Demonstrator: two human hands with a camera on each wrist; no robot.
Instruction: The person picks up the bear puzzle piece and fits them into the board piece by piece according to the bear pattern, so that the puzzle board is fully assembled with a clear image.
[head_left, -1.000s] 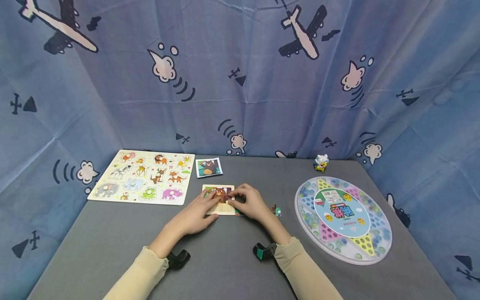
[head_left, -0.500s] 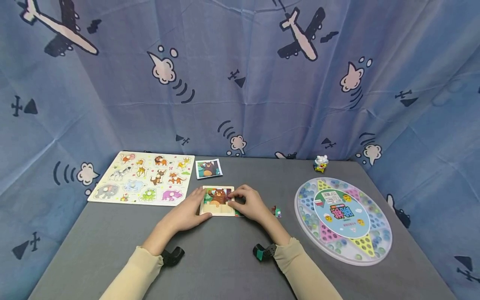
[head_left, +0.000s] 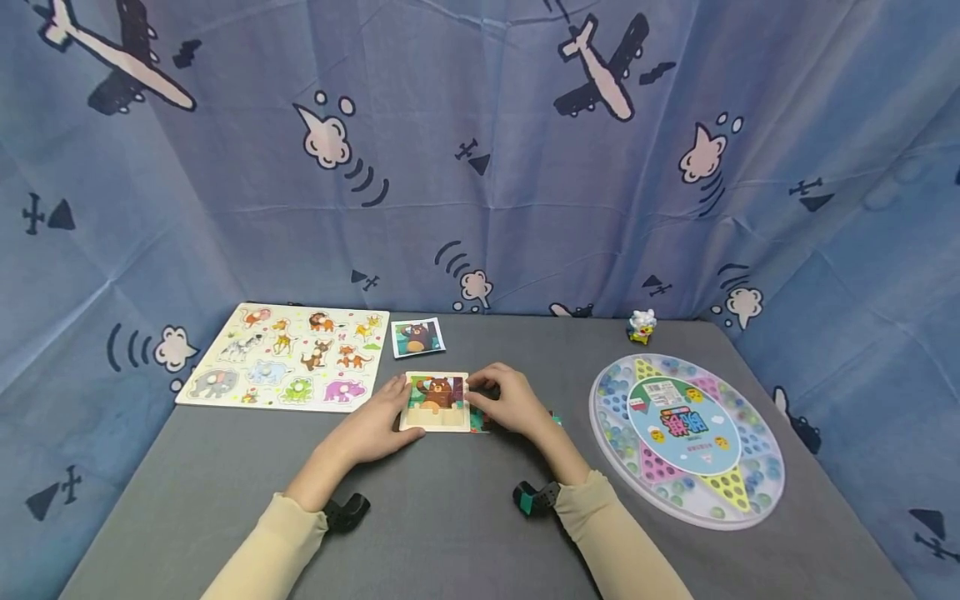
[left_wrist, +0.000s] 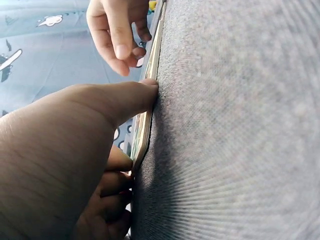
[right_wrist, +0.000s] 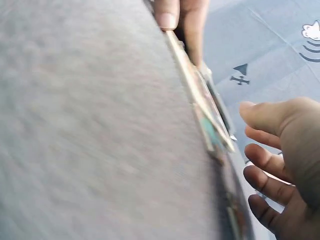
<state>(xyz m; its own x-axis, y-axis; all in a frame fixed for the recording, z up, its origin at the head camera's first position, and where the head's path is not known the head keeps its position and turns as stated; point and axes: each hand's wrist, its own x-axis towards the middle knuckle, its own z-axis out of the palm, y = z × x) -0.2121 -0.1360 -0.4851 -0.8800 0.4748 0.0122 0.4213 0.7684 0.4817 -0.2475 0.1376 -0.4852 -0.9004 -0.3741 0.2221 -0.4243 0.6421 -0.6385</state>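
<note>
A small wooden jigsaw board (head_left: pixel 448 424) lies on the table, its upper part filled with pieces that form a brown bear (head_left: pixel 439 392) picture. Bare wood shows along its lower part. My left hand (head_left: pixel 372 427) holds the board by its left side, the thumb (left_wrist: pixel 142 92) at the near edge and the fingers at the left edge. Just right of the board hovers my right hand (head_left: pixel 512 404), fingers loosely bent, holding nothing. A loose puzzle piece (head_left: pixel 478 421) lies against or under the board's right edge. Another piece (head_left: pixel 556 418) is mostly hidden behind the right wrist.
Behind the board lies a bear picture card (head_left: pixel 417 337). An animal puzzle board (head_left: pixel 292 354) is at the back left. On the right sits a round marble game box (head_left: pixel 686 442), with a small white figurine (head_left: pixel 642 326) beyond it. A patterned curtain (head_left: pixel 480 167) closes the back.
My left hand has slid off the bear picture to the board's left side. My right hand has let go of the bear picture's right part and drawn slightly right.
</note>
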